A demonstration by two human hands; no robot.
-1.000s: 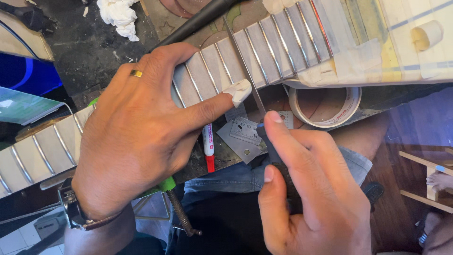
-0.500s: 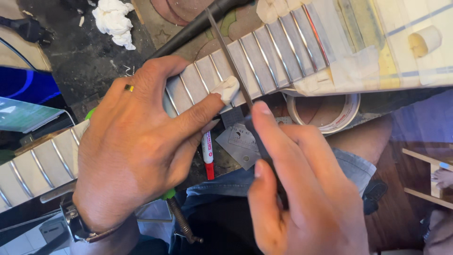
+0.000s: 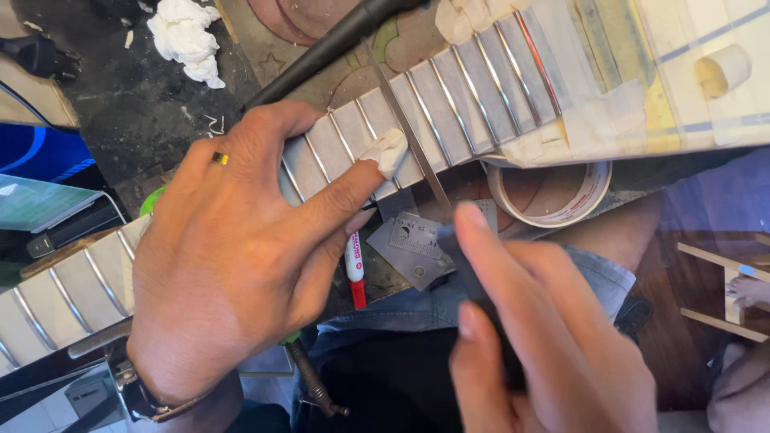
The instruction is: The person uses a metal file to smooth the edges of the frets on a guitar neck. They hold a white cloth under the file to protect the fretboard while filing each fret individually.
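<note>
The guitar neck [image 3: 449,104] lies diagonally across the view, its fretboard masked with pale tape between the metal frets, apparently so that only the frets are exposed to the tool. The left hand [image 3: 233,265] lies palm down over the neck, fingers spread and pressing, which appears to steady the neck; its taped index fingertip [image 3: 385,151] rests on the fretboard just beside the file. It grips nothing. The right hand [image 3: 545,337], blurred, is closed around the dark handle of a slim metal file [image 3: 409,132], whose blade lies across the fretboard along one fret. A roll of masking tape [image 3: 549,192] sits under the neck's edge, with a small metal fret guard [image 3: 413,244] and a red-and-white marker [image 3: 354,273] near the knee.
</note>
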